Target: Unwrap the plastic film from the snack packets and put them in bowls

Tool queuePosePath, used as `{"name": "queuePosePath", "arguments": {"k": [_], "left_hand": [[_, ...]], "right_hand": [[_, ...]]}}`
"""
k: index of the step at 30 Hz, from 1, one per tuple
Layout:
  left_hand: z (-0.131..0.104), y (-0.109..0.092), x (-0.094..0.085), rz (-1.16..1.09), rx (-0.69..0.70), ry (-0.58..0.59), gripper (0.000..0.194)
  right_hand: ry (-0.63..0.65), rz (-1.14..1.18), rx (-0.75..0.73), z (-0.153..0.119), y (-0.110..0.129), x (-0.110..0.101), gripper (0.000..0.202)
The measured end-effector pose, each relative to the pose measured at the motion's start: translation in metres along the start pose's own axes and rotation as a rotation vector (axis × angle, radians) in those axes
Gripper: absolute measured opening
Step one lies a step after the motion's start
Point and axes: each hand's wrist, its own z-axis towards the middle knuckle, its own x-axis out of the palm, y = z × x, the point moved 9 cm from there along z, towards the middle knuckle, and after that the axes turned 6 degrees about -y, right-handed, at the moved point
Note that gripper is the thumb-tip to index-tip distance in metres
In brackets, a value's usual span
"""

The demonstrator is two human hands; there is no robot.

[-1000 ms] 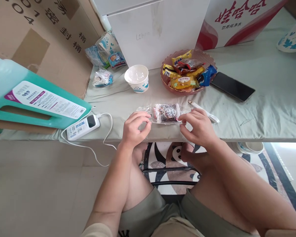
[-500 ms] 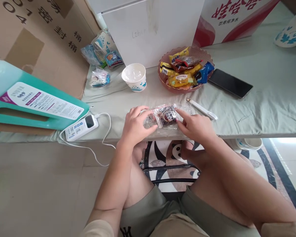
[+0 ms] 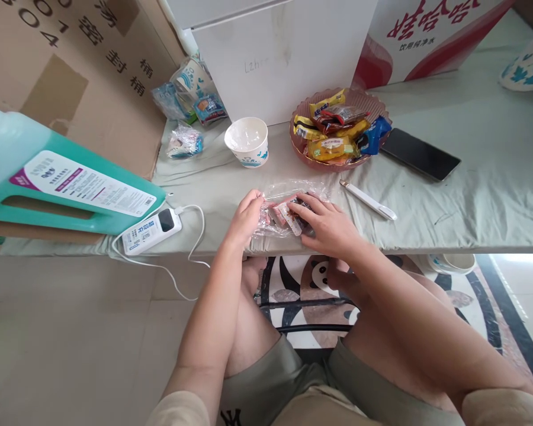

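Observation:
Clear plastic wrap (image 3: 279, 190) lies crinkled near the table's front edge, with small snack packets on it. One packet has a pale end (image 3: 294, 220); its dark printed part is mostly under my right fingers. Beside it shows a reddish packet (image 3: 279, 215). My left hand (image 3: 245, 220) is closed, thumb and fingers pinching the wrap's left edge. From the right, my right hand (image 3: 333, 228) lies over the packets, its fingers stretched out and apart, touching them. A white-handled utility knife (image 3: 369, 201) rests right of the wrap.
Behind stand a paper cup (image 3: 249, 155) and a scalloped bowl (image 3: 308, 160) of wrapped snacks. A phone (image 3: 421, 154) lies beside the bowl. Leftward are a white power bank (image 3: 148, 234) with a cable (image 3: 201, 234) and a green liquid jug (image 3: 89, 204). Boxes (image 3: 279, 65) line the back.
My right hand has moved left from the packet's right end to over the packets. My left fingers have closed on the wrap's edge. The packets have shifted and tilted; the view moved slightly.

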Motion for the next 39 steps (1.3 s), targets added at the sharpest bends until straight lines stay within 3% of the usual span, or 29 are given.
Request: {"name": "queuePosePath", "arguments": {"k": [4,7,15,23,26,28,31,34,39], "left_hand": [[-0.01,0.0,0.007,-0.123,-0.107,0.107,0.024],[-0.018,-0.001,0.008,-0.05,-0.113,0.193,0.035],[-0.025,0.007,0.001,0.088,-0.106,0.27,0.063],[-0.027,0.0,-0.001,0.121,-0.032,0.287,0.09],[-0.023,0.007,-0.018,0.244,-0.074,0.127,0.078],[-0.023,0.01,-0.025,0.332,-0.11,0.061,0.052],[-0.028,0.015,-0.013,0.402,-0.142,0.177,0.02],[-0.031,0.014,-0.002,0.291,-0.131,0.22,0.019],[-0.028,0.015,0.004,-0.077,-0.141,0.093,0.034]], "right_hand": [[-0.063,0.061,0.025,0.0,-0.004,-0.003,0.072],[-0.111,0.143,0.043,0.0,-0.01,-0.006,0.067],[-0.196,0.298,0.07,-0.001,-0.024,-0.013,0.053],[-0.122,0.196,0.048,-0.002,-0.02,-0.006,0.062],[-0.1,0.178,0.049,-0.004,-0.02,-0.004,0.064],[-0.1,0.167,0.055,-0.005,-0.019,-0.004,0.064],[-0.092,0.146,0.072,-0.005,-0.018,-0.002,0.065],[-0.107,0.188,0.089,-0.004,-0.018,-0.002,0.064],[-0.15,0.419,0.041,-0.005,-0.018,-0.01,0.062]]}}
